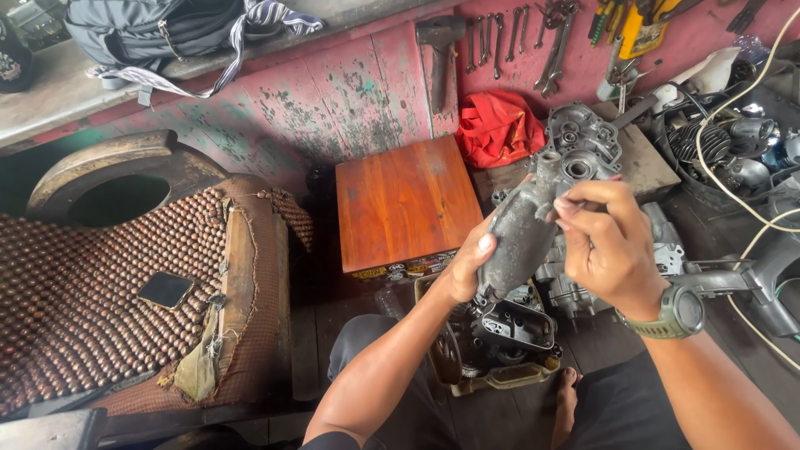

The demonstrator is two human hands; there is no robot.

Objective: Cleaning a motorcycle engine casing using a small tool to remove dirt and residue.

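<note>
1. Fingers of the left hand (pixel 467 267) are wrapped around a grey engine casing (pixel 521 237), steadying it upright above a tray of parts (pixel 500 379).
2. Its top is pinched by the right hand (pixel 604 246), apparently for inspection.

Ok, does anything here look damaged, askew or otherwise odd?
Yes. The brown beaded seat cover is torn along its right edge, with frayed fabric hanging loose. The pink wooden wall has badly peeling paint. The grey metal engine casing in both hands looks grimy, not visibly broken.

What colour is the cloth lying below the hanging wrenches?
Red; the cloth shows best in the head view.
</note>
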